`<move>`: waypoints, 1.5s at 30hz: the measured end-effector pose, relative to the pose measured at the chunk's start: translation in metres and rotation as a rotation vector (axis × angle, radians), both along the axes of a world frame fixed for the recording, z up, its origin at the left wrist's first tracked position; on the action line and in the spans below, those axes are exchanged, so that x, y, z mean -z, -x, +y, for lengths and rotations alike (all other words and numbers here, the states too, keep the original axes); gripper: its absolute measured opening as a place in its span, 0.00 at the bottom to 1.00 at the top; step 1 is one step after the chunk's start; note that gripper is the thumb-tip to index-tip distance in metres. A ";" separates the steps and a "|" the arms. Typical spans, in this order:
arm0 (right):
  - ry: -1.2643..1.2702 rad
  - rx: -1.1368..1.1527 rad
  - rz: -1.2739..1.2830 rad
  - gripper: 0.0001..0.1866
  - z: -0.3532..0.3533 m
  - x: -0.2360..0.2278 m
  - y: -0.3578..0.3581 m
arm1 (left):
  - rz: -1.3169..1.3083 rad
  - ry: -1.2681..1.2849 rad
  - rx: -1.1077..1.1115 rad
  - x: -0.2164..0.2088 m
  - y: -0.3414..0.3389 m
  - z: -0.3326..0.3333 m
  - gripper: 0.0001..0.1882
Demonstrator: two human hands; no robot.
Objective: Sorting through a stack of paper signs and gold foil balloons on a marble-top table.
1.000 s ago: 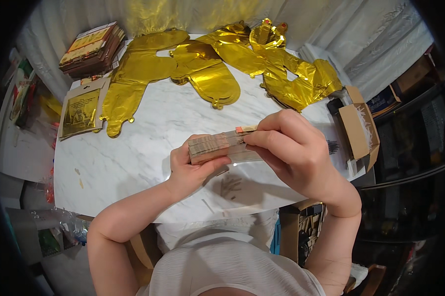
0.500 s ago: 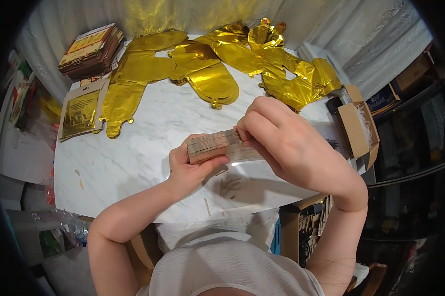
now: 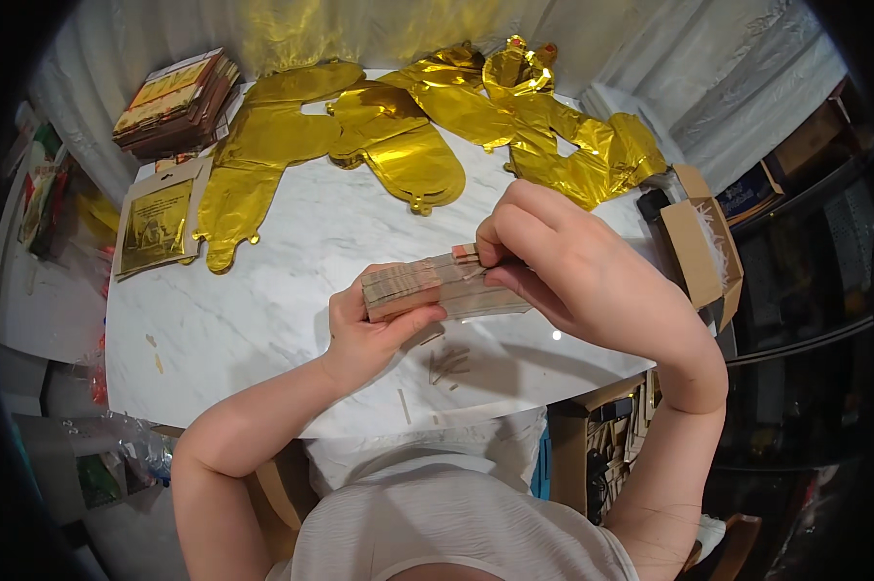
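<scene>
My left hand is wrapped round the left end of a thick stack of flat brown card packets, with its thumb along the near side. Clear plastic shows over the stack's right part. At that right end my right hand is closed in a pinch, fingertips together beside a small brown and reddish card edge. What exactly lies between those fingertips is partly hidden. The stack is held above the marble-patterned white table. Below it on the table lie several thin brown strips.
Flat gold foil balloons spread along the table's far side. At the far left are a stack of printed packages and a gold foil packet. An open cardboard box stands right. Another filled box sits below the near edge.
My right fingertips have shifted slightly right along the stack's end, exposing a reddish card edge there. My left hand keeps its grip. The strips below look slightly differently arranged.
</scene>
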State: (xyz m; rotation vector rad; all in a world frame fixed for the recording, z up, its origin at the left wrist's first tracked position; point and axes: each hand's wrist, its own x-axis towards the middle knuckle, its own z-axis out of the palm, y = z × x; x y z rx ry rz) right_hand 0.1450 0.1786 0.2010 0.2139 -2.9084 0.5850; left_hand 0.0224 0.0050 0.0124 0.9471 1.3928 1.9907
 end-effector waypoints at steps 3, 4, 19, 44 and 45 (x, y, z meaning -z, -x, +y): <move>0.001 -0.013 -0.035 0.09 0.002 -0.003 0.002 | 0.031 0.005 0.008 0.001 0.000 0.001 0.20; 0.002 -0.014 -0.035 0.09 0.001 -0.005 0.003 | 0.031 0.006 0.007 0.002 0.000 0.001 0.20; -0.024 -0.019 -0.025 0.10 0.007 0.000 -0.002 | 0.061 -0.004 0.003 0.002 0.001 0.001 0.20; -0.217 -0.107 0.023 0.11 0.013 -0.001 0.005 | -0.006 0.045 0.022 0.000 0.000 0.000 0.21; -0.235 -0.101 0.045 0.11 0.012 0.000 0.003 | -0.004 0.042 0.025 0.000 0.000 -0.001 0.21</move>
